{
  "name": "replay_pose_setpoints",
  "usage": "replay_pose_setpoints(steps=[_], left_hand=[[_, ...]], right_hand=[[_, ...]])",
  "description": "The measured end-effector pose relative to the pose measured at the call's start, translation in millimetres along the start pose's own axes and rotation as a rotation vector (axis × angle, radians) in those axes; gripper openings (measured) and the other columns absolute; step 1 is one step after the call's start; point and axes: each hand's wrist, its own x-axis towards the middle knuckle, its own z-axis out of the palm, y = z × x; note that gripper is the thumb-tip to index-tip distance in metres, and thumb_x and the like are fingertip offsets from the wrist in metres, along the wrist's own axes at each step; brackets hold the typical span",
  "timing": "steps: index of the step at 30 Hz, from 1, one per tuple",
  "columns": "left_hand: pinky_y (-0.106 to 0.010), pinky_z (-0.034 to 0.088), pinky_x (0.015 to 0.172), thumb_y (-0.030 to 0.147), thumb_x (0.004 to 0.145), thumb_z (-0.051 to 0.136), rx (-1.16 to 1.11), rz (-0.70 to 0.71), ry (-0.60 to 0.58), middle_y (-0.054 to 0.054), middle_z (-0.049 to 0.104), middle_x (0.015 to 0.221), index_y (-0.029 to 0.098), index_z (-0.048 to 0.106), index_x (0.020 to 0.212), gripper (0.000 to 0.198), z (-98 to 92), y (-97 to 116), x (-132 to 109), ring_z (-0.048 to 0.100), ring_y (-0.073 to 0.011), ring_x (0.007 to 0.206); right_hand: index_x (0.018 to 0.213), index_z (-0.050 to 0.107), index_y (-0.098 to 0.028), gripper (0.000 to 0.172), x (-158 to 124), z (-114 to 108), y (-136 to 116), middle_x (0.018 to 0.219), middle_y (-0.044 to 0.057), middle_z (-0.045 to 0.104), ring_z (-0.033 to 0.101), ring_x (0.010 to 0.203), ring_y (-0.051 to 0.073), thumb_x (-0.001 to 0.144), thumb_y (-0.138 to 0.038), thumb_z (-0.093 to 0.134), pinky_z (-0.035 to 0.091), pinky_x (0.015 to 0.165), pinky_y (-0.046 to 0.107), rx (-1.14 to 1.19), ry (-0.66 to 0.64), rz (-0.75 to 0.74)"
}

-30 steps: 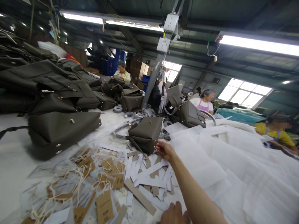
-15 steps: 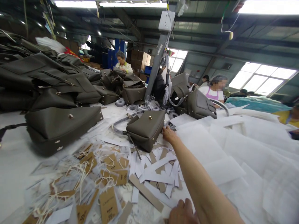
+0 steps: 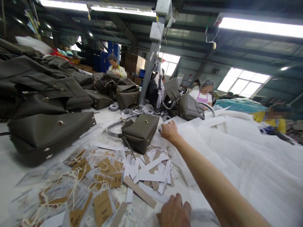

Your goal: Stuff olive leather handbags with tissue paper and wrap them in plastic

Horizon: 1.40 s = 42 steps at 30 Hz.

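My right hand (image 3: 168,130) reaches far across the table. Its fingers are curled onto the edge of a white foam sheet (image 3: 201,142), right beside a small olive-grey handbag (image 3: 139,132) with a gold stud. My left hand (image 3: 175,213) rests at the near edge with its fingers bent down. What it holds is hidden beneath it. Between my hands lie loose white and brown paper strips (image 3: 146,171). Several brown hang tags with white strings (image 3: 101,176) lie left of the strips.
Stacked olive-grey handbags (image 3: 47,126) fill the left of the table, with more bags (image 3: 189,108) further back. White foam sheets (image 3: 255,164) cover the right side. A grey pole (image 3: 149,69) rises from the table. Other people work at the far side and at the right.
My right hand moved further away from the paper strips, past the bag's side, and closed onto the foam sheet's edge. My left hand stayed at the near edge.
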Motion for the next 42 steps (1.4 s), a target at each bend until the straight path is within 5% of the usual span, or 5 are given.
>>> replay_pose_setpoints(steps=[7,16,26,33,42], left_hand=[[-0.039,0.052,0.085,0.015,0.088,0.045,0.061,0.078,0.215,-0.007,0.063,0.114,0.023,0.064,0.106,0.027,-5.9,-1.8,-18.1,0.06,-0.0261,0.107],[-0.029,0.045,0.086,0.023,0.093,0.05,0.088,0.121,0.263,-0.004,0.063,0.105,0.021,0.062,0.101,0.015,-4.5,-5.4,-18.5,0.06,-0.0196,0.102],[-0.027,0.043,0.085,0.02,0.092,0.048,0.097,0.139,0.267,-0.004,0.064,0.103,0.021,0.066,0.098,0.018,-9.6,-2.2,-19.5,0.061,-0.018,0.1],[-0.025,0.042,0.081,0.024,0.094,0.046,0.087,0.181,0.256,-0.002,0.065,0.1,0.022,0.067,0.095,0.022,-11.2,-6.3,-16.4,0.062,-0.0156,0.094],[-0.029,0.043,0.079,0.047,0.088,0.057,0.094,0.158,0.254,-0.003,0.065,0.1,0.022,0.065,0.097,0.028,-16.4,2.8,-22.9,0.061,-0.021,0.098]], right_hand=[[0.131,0.056,-0.029,0.047,-132.8,-65.2,36.4,0.097,0.007,0.074,0.068,0.087,0.025,0.085,-0.038,0.055,0.039,0.07,0.03,0.14,-0.137,0.166],[0.107,0.071,-0.024,0.027,-310.7,6.6,12.0,0.096,0.009,0.075,0.069,0.095,0.026,0.093,-0.027,0.048,0.044,0.079,0.031,0.462,-0.365,0.266],[0.113,0.069,-0.026,0.036,-318.2,31.5,36.5,0.11,0.007,0.067,0.058,0.109,0.026,0.082,-0.013,0.057,0.039,0.097,0.036,0.349,-0.299,-0.124],[0.101,0.065,-0.018,0.02,-300.3,41.2,22.3,0.105,0.011,0.067,0.064,0.097,0.025,0.084,-0.016,0.055,0.044,0.081,0.03,0.328,-0.323,0.17],[0.122,0.055,-0.018,0.04,-292.3,50.8,25.8,0.111,0.012,0.066,0.066,0.097,0.026,0.083,-0.022,0.061,0.046,0.077,0.03,0.362,-0.261,0.24]])
